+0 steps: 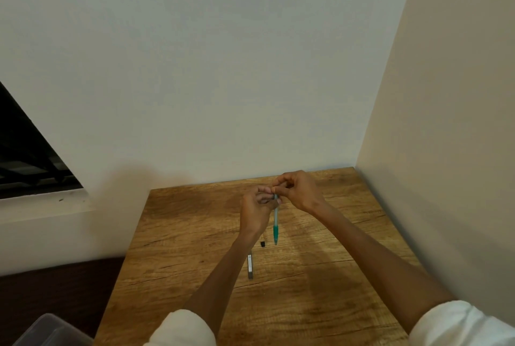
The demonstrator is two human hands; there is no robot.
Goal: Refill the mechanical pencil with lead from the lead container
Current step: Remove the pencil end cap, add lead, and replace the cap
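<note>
A green and clear mechanical pencil (276,223) hangs upright, tip down, above the wooden table (195,234). My left hand (256,210) grips its upper barrel with curled fingers. My right hand (296,189) pinches at the pencil's top end, fingertips together; whatever is between them is too small to see. The slim grey lead container (250,266) lies flat on the table below my left wrist. A small black cap (262,243) lies on the table just left of the pencil tip.
The table sits in a corner, walls (446,123) close behind and on the right. A dark window opening (25,156) is at the left. A clear plastic bin (47,329) stands at the lower left beside the table.
</note>
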